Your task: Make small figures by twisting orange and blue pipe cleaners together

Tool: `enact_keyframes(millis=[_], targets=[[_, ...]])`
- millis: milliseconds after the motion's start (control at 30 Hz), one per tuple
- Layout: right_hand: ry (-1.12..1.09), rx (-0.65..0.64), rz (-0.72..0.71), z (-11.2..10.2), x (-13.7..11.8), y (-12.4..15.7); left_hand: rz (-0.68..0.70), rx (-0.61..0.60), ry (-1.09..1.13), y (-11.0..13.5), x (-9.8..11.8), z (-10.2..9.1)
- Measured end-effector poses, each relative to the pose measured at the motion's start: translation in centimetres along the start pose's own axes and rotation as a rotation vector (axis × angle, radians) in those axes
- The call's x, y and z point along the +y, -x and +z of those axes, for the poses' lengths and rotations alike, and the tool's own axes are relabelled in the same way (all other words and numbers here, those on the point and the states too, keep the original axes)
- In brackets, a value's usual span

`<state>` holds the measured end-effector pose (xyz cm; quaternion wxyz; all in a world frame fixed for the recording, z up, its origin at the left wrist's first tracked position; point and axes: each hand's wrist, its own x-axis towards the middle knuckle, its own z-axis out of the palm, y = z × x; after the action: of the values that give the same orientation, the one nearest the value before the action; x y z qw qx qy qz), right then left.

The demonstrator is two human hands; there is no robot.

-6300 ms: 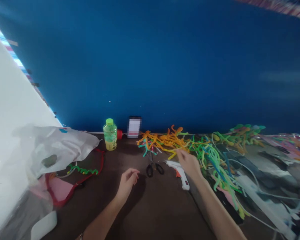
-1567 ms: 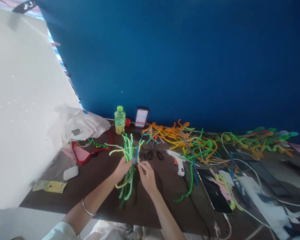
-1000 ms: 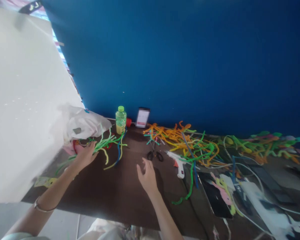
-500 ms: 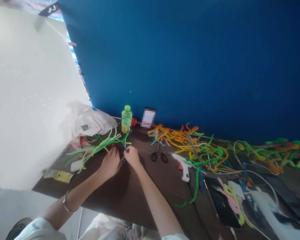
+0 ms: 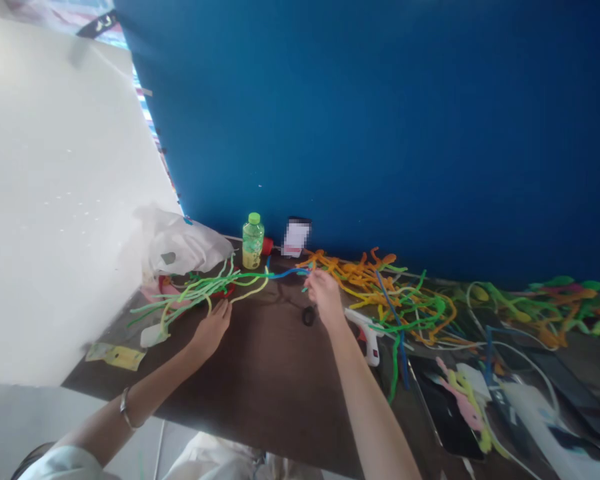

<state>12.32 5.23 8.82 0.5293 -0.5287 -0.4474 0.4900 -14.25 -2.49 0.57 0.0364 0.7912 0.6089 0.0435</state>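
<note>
My right hand (image 5: 325, 297) pinches one end of a blue pipe cleaner (image 5: 289, 272). It stretches leftward from my fingertips toward a bundle of green pipe cleaners (image 5: 205, 288) that fans out on the table. Fingers extended, my left hand (image 5: 213, 329) rests flat beside that bundle, close to a pale yellow-green pipe cleaner (image 5: 253, 292). Whether it touches this strand I cannot tell. Under my right hand lie black-handled scissors (image 5: 308, 315), mostly hidden.
A green-capped bottle (image 5: 253, 243) stands at the back, with a phone (image 5: 297, 238) to its right. Orange pipe cleaners (image 5: 350, 275) and a white glue gun (image 5: 367, 335) lie to the right. A white plastic bag (image 5: 190, 247) sits back left. A tablet (image 5: 447, 407) lies front right.
My right hand has moved right and away from me, drawing the blue pipe cleaner out sideways. My left hand has shifted slightly left, apart from the right, and now lies flat.
</note>
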Motion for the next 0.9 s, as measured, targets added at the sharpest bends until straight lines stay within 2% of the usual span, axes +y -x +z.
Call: enact_keyframes(millis=[100,200,267,367,433,500,567,600,667,733,800,900], targets=[[0.015,0.046,-0.015,-2.0,-1.5,-0.5,-0.112,-0.044,-0.07,0.1,-1.7,-1.9],[0.084,0.066,-0.049,-3.4,-3.0,-0.5,-0.124,-0.036,-0.108,-0.1,-2.6,-3.5],[0.165,0.031,-0.079,-4.1,-3.9,-0.1,-0.125,-0.028,-0.146,0.0,-2.4,-4.6],[0.271,-0.05,-0.101,-5.0,-5.0,0.7,-0.055,-0.042,-0.18,0.4,-1.0,-6.3],[0.3,-0.089,-0.094,-5.6,-5.5,1.3,-0.038,0.003,-0.139,0.3,0.5,-7.7],[0.276,-0.12,-0.069,-6.1,-5.7,1.7,0.019,0.108,-0.075,-0.7,1.9,-9.0],[0.227,-0.146,-0.033,-6.4,-5.7,2.1,0.122,0.248,-0.014,-2.9,3.0,-9.8],[0.206,-0.157,-0.016,-6.5,-5.7,2.2,0.157,0.316,0.03,-4.4,3.4,-9.8],[0.176,-0.168,0.008,-6.4,-5.6,2.5,0.208,0.373,0.156,-7.6,3.9,-9.2],[0.164,-0.171,0.019,-6.5,-5.5,2.8,0.222,0.33,0.295,-10.4,4.0,-8.0],[0.166,-0.174,0.032,-6.8,-5.5,3.0,0.19,0.245,0.406,-12.2,3.6,-6.8],[0.177,-0.156,0.04,-8.2,-5.5,3.2,0.218,0.2,0.42,-12.5,2.0,-5.3]])
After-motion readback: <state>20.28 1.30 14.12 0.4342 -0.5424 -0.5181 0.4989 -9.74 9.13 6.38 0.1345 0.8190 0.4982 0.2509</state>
